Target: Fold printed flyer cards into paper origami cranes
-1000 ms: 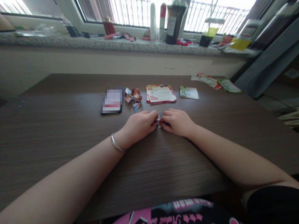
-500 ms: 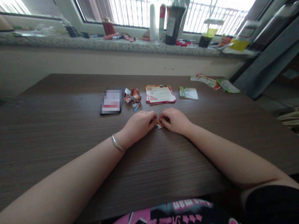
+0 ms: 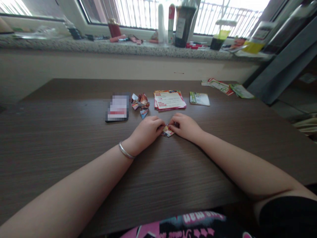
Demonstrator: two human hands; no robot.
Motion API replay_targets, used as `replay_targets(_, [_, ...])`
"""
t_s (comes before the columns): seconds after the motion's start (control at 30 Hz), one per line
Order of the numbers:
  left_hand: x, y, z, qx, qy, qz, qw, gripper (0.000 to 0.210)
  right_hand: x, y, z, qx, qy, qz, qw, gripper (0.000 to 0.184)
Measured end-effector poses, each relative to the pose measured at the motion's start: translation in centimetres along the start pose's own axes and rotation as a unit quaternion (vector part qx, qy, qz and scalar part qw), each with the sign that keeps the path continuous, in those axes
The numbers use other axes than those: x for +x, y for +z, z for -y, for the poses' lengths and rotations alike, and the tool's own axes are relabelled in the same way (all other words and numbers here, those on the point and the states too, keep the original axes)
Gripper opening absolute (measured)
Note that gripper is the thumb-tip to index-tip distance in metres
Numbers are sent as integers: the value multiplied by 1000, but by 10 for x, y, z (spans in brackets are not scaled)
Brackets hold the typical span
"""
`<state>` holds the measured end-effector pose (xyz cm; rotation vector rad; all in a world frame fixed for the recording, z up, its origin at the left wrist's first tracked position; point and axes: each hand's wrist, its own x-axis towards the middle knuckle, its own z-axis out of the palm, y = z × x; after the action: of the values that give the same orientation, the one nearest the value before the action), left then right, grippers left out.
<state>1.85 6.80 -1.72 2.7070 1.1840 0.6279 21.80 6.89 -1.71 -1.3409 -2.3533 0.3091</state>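
Note:
A small piece of folded, printed paper [image 3: 167,132] lies on the brown table [image 3: 170,172] between my two hands. My left hand [image 3: 150,127], with a silver bangle at its wrist, pinches the paper's left side. From the other side my right hand [image 3: 184,126] has thumb and fingertips closed on its upper right edge. The fingers cover part of the paper. Just beyond my left hand sit several folded paper pieces [image 3: 143,100], patterned in red, orange and blue. Behind my hands rests a stack of printed cards [image 3: 170,100].
A blurred-out flat object with a dark edge [image 3: 117,108] lies at left. Right of the cards is a smaller stack of green and white paper [image 3: 199,99]. Loose printed strips [image 3: 221,86] lie at the back right. Bottles and small items stand on the stone windowsill [image 3: 148,49].
My fingers have shifted slightly on the folded paper, and more of its printed surface shows. Both hands stay close together at the same spot on the table.

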Motion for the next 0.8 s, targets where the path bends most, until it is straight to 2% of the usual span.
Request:
replay_targets(0.23, [1,2,2,23,-8,15,1000,15,0,3,-2,-14,-5,-9,1000,11])
replay_targets(0.47, [-2,0,2,36,8,21,999,18,-7,-3,3,-74,-33,0,997,21])
replay_targets(0.8, [-3,-1,0,45,-8,24,999,17,-3,0,-2,-30,-50,9,998,15])
